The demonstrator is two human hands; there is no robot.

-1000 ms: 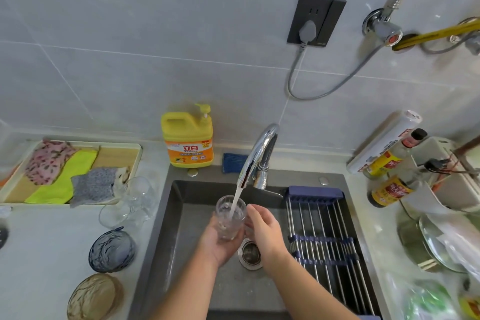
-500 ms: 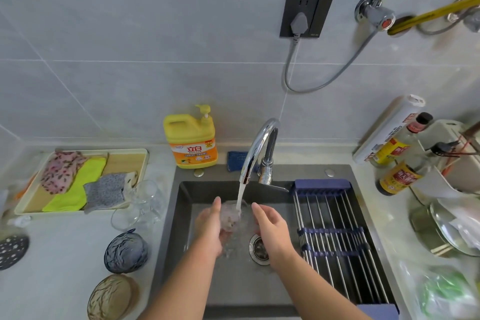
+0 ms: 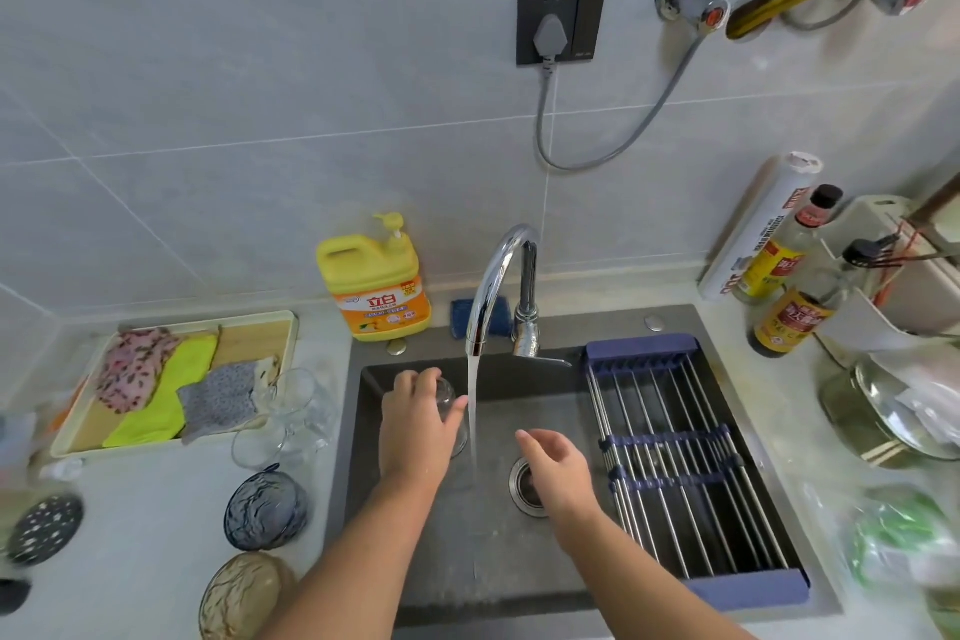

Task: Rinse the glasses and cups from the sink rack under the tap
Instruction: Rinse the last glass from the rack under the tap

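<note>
Centre-frame glass: over the sink, just left of the tap stream.
Left hand: fingers curled round it from above.
Right hand: loosely spread, holding nothing.
Doing it well: drain it mouth-down, grip firm since wet glass likely slips.

Tap stream mid-sink; rack across right.

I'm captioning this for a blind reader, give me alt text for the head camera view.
A person's left hand holds a small clear glass over the dark grey sink, just left of water running from the curved chrome tap, while the open right hand hovers above the round steel drain. A blue-framed steel rack spans the sink's right side.
</note>
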